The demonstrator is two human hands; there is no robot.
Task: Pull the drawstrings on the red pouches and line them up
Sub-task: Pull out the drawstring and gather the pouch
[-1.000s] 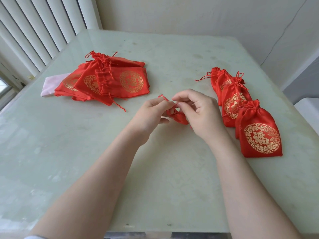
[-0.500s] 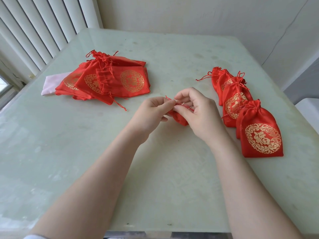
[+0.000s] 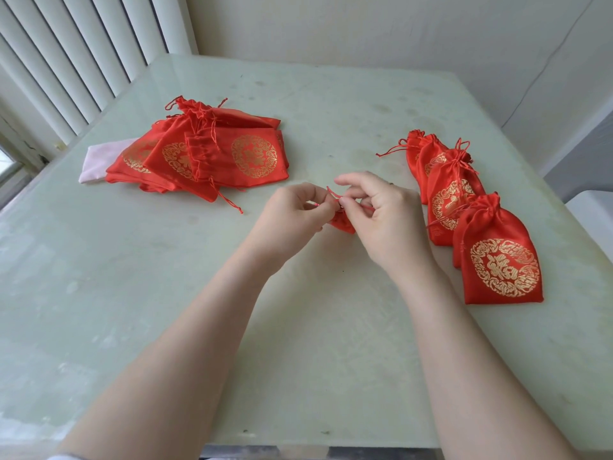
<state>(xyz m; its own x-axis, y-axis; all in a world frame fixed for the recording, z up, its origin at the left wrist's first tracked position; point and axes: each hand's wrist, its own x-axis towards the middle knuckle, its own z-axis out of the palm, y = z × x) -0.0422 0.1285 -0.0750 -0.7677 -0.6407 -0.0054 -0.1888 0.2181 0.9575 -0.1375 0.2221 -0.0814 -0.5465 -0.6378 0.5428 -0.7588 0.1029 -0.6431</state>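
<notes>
Over the middle of the table my left hand (image 3: 293,212) and my right hand (image 3: 381,217) meet around one small red pouch (image 3: 343,224). Only a crumpled bit of it shows between them. Each hand pinches a thin red drawstring (image 3: 333,194) at the pouch's mouth. A loose pile of flat red pouches (image 3: 212,154) with gold round prints lies at the back left. On the right, several cinched pouches (image 3: 497,257) lie in an overlapping row running away from me.
The pale green glass table (image 3: 166,293) ends close to me at its front edge. A pink cloth (image 3: 99,157) sticks out from under the pile. White vertical blinds (image 3: 83,54) hang at the left; a white object (image 3: 593,214) stands beyond the right edge.
Both hands stayed together at the table's middle. The fingers shifted on the strings, and less of the pouch shows between the hands than a second ago.
</notes>
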